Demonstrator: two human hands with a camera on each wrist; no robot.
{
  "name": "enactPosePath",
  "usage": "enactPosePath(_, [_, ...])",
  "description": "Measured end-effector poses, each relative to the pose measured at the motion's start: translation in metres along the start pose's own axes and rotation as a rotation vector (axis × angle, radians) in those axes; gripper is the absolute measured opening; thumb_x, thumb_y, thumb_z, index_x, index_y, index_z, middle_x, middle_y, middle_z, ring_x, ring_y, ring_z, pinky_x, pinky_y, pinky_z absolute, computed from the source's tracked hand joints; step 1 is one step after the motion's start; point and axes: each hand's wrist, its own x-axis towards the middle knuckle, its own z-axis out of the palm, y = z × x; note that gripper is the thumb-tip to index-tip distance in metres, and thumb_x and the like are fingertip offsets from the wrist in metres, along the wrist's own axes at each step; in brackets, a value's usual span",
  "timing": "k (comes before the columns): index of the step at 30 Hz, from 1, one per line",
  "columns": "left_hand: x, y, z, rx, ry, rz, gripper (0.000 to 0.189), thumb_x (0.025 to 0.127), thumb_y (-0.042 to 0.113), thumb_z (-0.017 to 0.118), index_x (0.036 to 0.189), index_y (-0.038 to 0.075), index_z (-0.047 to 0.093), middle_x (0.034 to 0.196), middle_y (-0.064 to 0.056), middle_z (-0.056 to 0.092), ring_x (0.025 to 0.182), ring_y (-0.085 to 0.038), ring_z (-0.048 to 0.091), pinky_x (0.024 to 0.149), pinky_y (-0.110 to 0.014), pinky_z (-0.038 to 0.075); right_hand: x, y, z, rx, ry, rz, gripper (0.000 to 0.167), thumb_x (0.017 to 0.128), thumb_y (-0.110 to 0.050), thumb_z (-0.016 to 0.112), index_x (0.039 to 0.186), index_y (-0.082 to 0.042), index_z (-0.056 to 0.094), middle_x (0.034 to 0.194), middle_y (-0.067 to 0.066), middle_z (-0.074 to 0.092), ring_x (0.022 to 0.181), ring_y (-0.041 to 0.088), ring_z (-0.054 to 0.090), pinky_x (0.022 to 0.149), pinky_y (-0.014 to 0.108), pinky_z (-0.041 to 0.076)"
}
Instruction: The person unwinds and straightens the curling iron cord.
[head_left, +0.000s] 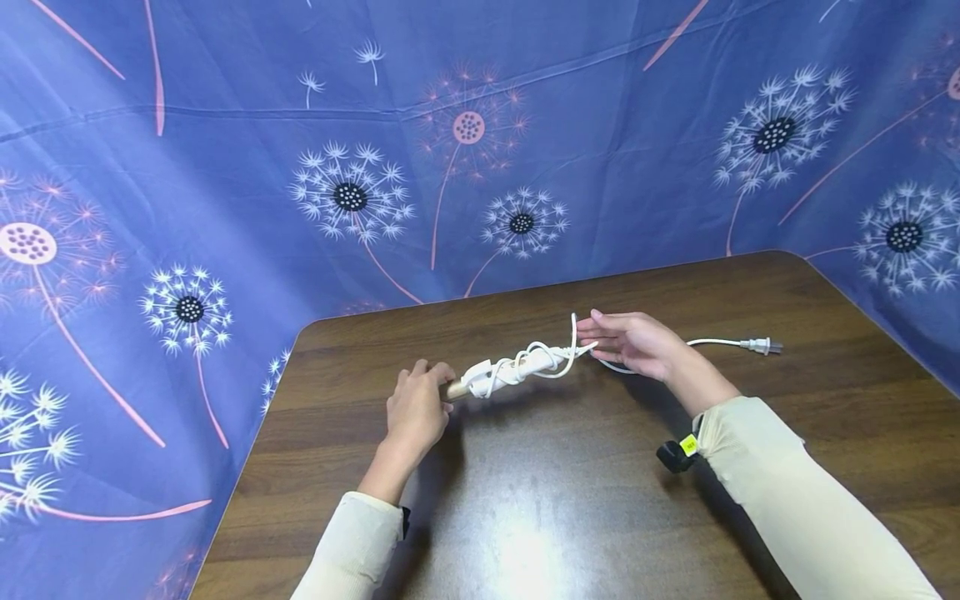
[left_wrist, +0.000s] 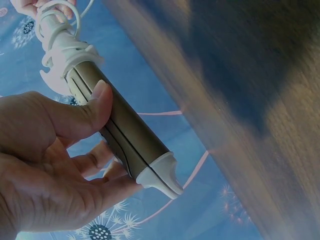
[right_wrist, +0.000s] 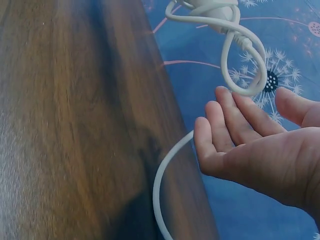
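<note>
My left hand grips the gold-brown barrel of a hair curling iron, thumb on one side and fingers around the other. The iron has a lengthwise slit and a white tip, and is held above the table. Around its white handle winds a white power cord, with a loop hanging at the handle's end. Beside that loop is my right hand, palm turned up and fingers loosely extended. The cord passes behind this hand; whether the fingers touch it I cannot tell.
A brown wooden table lies below both hands. To the right, the cord ends in a white plug. A blue cloth with dandelion prints hangs along the table's back and sides. A small black device sits at the right wrist.
</note>
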Motion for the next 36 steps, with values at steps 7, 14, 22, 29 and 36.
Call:
enactPosePath(7, [-0.001,0.001,0.002,-0.012,-0.012,0.000,0.044,0.065,0.001,0.083,0.103,0.018,0.069,0.103,-0.007,0.062,0.088,-0.030,0.055,0.063,-0.050,0.050,0.007,-0.002,0.005,0.065,-0.027,0.026,0.033,0.104,-0.031,0.036,0.107,-0.015,0.065,0.109,-0.005,0.069,0.105,0.015,0.056,0.097,0.038,0.029])
enactPosePath(14, [-0.001,-0.001,0.003,-0.005,-0.004,-0.007,0.043,0.064,0.001,0.083,0.101,0.019,0.068,0.106,-0.008,0.063,0.090,-0.031,0.056,0.064,-0.051,0.050,0.007,-0.005,0.010,0.113,0.033,-0.014,0.026,0.104,-0.024,0.039,0.107,-0.017,0.064,0.104,-0.006,0.070,0.105,0.012,0.054,0.099,0.040,0.021])
enactPosePath(22, [0.001,-0.003,0.003,-0.001,-0.027,-0.041,0.041,0.066,0.002,0.082,0.101,0.018,0.068,0.106,-0.008,0.062,0.092,-0.032,0.056,0.065,-0.052,0.050,0.004,-0.010,0.015,0.186,0.097,-0.043,0.020,0.102,-0.017,0.043,0.102,-0.017,0.063,0.096,-0.006,0.071,0.094,0.008,0.061,0.099,0.038,0.021])
enactPosePath(29, [0.001,-0.004,0.003,-0.002,-0.034,-0.061,0.041,0.066,0.002,0.081,0.101,0.018,0.068,0.108,-0.009,0.062,0.093,-0.033,0.056,0.066,-0.052,0.050,0.002,-0.012,0.017,0.208,0.144,-0.048,0.019,0.102,-0.013,0.045,0.098,-0.017,0.063,0.093,-0.006,0.071,0.092,0.008,0.063,0.104,0.040,0.020])
enactPosePath(36, [0.003,-0.005,0.003,-0.004,-0.032,-0.085,0.040,0.067,0.003,0.080,0.102,0.018,0.067,0.108,-0.009,0.062,0.095,-0.033,0.055,0.068,-0.052,0.050,-0.002,-0.015,0.018,0.369,0.143,-0.046,0.019,0.101,-0.005,0.043,0.099,-0.008,0.061,0.092,0.004,0.069,0.090,0.015,0.066,0.091,0.034,0.048])
